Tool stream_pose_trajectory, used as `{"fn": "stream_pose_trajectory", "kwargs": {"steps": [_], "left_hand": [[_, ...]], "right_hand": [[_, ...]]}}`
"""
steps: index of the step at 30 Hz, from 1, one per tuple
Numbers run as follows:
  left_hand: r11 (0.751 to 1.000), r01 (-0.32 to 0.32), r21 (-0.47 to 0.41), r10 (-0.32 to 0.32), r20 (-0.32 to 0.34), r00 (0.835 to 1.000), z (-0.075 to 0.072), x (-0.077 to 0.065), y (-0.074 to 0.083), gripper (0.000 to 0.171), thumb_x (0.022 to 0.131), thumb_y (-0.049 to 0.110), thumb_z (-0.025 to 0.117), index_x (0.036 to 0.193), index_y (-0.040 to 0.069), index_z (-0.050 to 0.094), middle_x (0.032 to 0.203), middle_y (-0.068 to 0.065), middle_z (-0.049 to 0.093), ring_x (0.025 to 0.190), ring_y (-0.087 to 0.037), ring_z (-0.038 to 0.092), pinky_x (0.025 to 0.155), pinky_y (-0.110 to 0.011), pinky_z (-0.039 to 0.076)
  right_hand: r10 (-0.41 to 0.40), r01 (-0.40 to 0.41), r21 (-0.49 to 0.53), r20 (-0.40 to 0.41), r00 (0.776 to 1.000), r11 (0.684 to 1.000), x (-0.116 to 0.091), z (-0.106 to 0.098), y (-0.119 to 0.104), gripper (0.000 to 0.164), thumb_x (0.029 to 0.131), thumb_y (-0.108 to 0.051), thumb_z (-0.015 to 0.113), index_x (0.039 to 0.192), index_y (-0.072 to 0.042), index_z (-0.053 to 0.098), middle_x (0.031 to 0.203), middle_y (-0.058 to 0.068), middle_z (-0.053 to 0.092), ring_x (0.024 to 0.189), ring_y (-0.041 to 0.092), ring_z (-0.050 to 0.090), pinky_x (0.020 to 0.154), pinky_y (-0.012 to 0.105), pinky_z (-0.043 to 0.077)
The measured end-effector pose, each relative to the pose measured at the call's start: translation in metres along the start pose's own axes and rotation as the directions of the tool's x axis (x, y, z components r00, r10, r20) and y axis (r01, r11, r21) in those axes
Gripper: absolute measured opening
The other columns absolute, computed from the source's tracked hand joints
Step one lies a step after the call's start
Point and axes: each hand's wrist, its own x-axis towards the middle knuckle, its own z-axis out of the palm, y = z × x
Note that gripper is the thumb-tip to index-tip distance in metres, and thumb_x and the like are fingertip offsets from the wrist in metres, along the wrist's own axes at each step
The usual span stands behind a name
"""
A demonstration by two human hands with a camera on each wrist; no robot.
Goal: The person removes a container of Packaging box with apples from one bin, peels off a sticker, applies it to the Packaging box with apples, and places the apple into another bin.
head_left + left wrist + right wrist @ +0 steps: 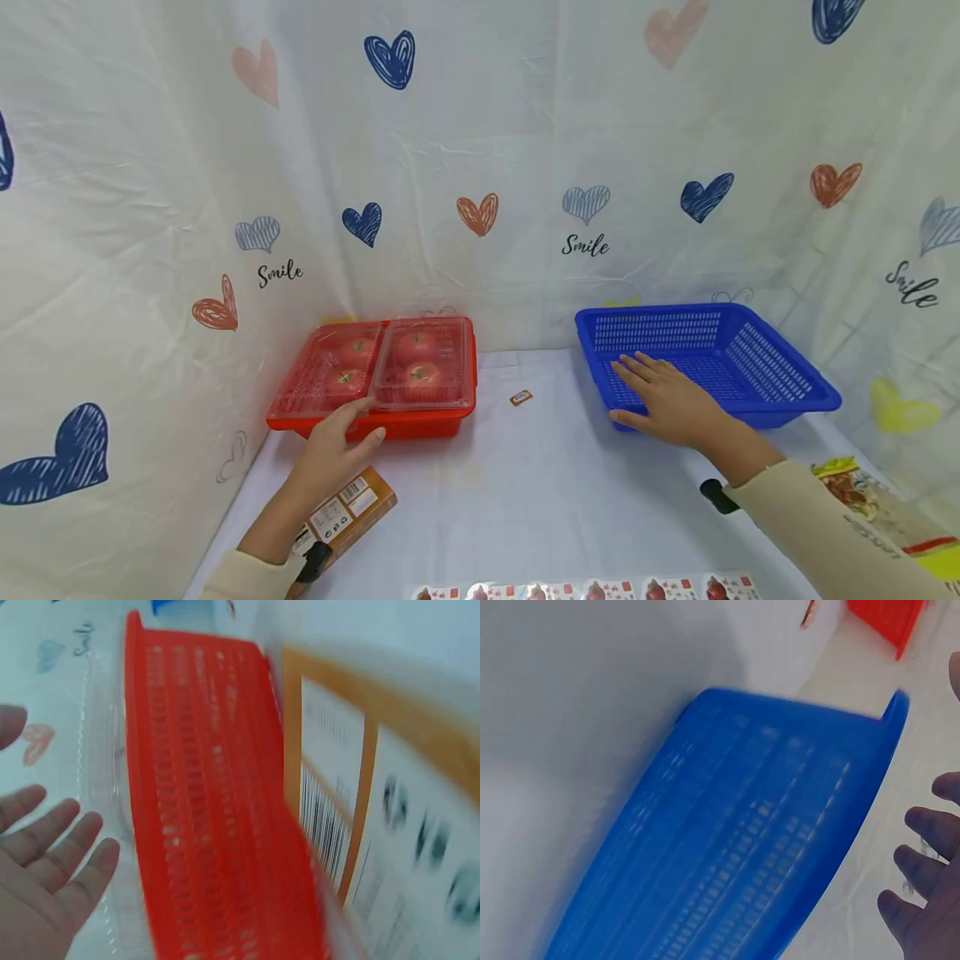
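Note:
At the back left stands a red basket [420, 427] holding two clear plastic boxes [330, 408] with red tomato-like fruit [422, 379] inside. My left hand [333, 446], fingers spread, reaches to the front rim of that basket and holds nothing. Below its wrist lies a brown printed carton [330, 787] with a barcode. A blue perforated basket [780, 354] with nothing inside stands at the back right. Over its front left corner hovers my right hand [667, 404], palm down with extended fingers; in the right wrist view the fingers [922, 870] show beside the basket's rim.
A small orange-brown label [521, 397] lies between the baskets. Along the front edge runs a strip of fruit stickers [536, 592]. A yellow-and-clear food packet [877, 508] lies at the right, partly behind the right sleeve. A heart-printed curtain [480, 150] surrounds the white table.

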Motion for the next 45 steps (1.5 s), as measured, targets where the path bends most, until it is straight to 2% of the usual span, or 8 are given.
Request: {"fn": "stream_pose_trajectory", "kwargs": {"steps": [3, 10, 18, 22, 25, 28, 31, 45], "left_hand": [[0.940, 0.169, -0.295, -0.155, 0.071, 0.985, 0.006, 0.002, 0.002, 0.064, 0.090, 0.042, 0.068, 0.140, 0.009, 0.047, 0.134, -0.011, 0.056, 0.118, -0.030, 0.056, 0.092, -0.041, 0.051], [0.600, 0.425, -0.677, -0.352, 0.254, 0.901, 0.013, 0.004, 0.006, 0.063, 0.097, 0.030, 0.061, 0.148, 0.009, 0.031, 0.131, -0.017, 0.058, 0.113, -0.031, 0.061, 0.098, -0.046, 0.045], [0.265, 0.430, -0.863, -0.347, 0.331, 0.878, 0.012, 0.003, 0.004, 0.062, 0.104, 0.032, 0.045, 0.152, 0.004, 0.018, 0.143, -0.026, 0.043, 0.121, -0.039, 0.054, 0.099, -0.047, 0.043], [0.017, 0.370, -0.929, -0.308, 0.347, 0.886, 0.009, 0.005, 0.005, 0.067, 0.105, 0.035, 0.042, 0.155, 0.008, 0.007, 0.153, -0.025, 0.027, 0.130, -0.043, 0.041, 0.102, -0.046, 0.039], [-0.120, 0.329, -0.937, -0.302, 0.350, 0.887, 0.007, 0.007, 0.009, 0.076, 0.103, 0.039, 0.046, 0.156, 0.011, -0.002, 0.156, -0.022, 0.022, 0.134, -0.043, 0.035, 0.103, -0.045, 0.039], [-0.168, 0.332, -0.928, -0.315, 0.369, 0.874, 0.007, 0.009, 0.016, 0.083, 0.102, 0.041, 0.048, 0.155, 0.012, -0.009, 0.156, -0.021, 0.020, 0.131, -0.042, 0.040, 0.103, -0.044, 0.039], [-0.170, 0.341, -0.925, -0.359, 0.380, 0.852, 0.009, 0.012, 0.021, 0.083, 0.101, 0.041, 0.050, 0.156, 0.012, -0.006, 0.154, -0.021, 0.026, 0.127, -0.042, 0.047, 0.101, -0.045, 0.041], [-0.200, 0.322, -0.925, -0.434, 0.379, 0.817, 0.017, 0.021, 0.033, 0.078, 0.099, 0.034, 0.056, 0.156, 0.014, 0.006, 0.150, -0.023, 0.033, 0.135, -0.041, 0.037, 0.102, -0.045, 0.042]], "right_hand": [[0.006, -0.006, 0.059, 0.009, 1.000, 0.998, 0.025, 0.002, -0.011, 0.088, 0.090, -0.069, 0.045, 0.148, -0.004, 0.037, 0.150, 0.022, 0.035, 0.140, 0.044, 0.024, 0.111, 0.059, 0.020], [0.038, -0.055, 0.291, 0.065, 0.997, 0.955, 0.086, 0.013, -0.041, 0.084, 0.093, -0.065, 0.046, 0.152, -0.008, 0.032, 0.152, 0.016, 0.035, 0.140, 0.037, 0.028, 0.112, 0.055, 0.023], [0.081, -0.172, 0.514, 0.195, 0.977, 0.840, 0.153, 0.018, -0.083, 0.074, 0.095, -0.059, 0.049, 0.153, -0.019, 0.031, 0.150, 0.010, 0.040, 0.137, 0.034, 0.036, 0.107, 0.057, 0.031], [0.082, -0.173, 0.624, 0.172, 0.982, 0.762, 0.192, 0.024, -0.102, 0.066, 0.096, -0.051, 0.052, 0.150, -0.015, 0.037, 0.146, 0.011, 0.045, 0.133, 0.033, 0.041, 0.104, 0.056, 0.037], [0.073, -0.154, 0.708, 0.144, 0.987, 0.689, 0.218, 0.034, -0.113, 0.066, 0.097, -0.048, 0.052, 0.149, -0.010, 0.037, 0.148, 0.013, 0.042, 0.134, 0.034, 0.040, 0.103, 0.054, 0.039], [0.095, -0.180, 0.749, 0.156, 0.983, 0.638, 0.234, 0.042, -0.122, 0.072, 0.096, -0.051, 0.053, 0.151, -0.011, 0.031, 0.152, 0.014, 0.037, 0.136, 0.034, 0.036, 0.103, 0.055, 0.038], [0.123, -0.212, 0.752, 0.174, 0.977, 0.624, 0.244, 0.042, -0.125, 0.079, 0.093, -0.055, 0.055, 0.154, -0.014, 0.026, 0.154, 0.014, 0.033, 0.138, 0.035, 0.032, 0.104, 0.057, 0.036], [0.008, -0.161, 0.700, 0.216, 0.976, 0.696, 0.275, 0.035, -0.126, 0.082, 0.093, -0.040, 0.062, 0.155, -0.011, 0.017, 0.152, 0.011, 0.035, 0.136, 0.030, 0.034, 0.107, 0.052, 0.034]]}}
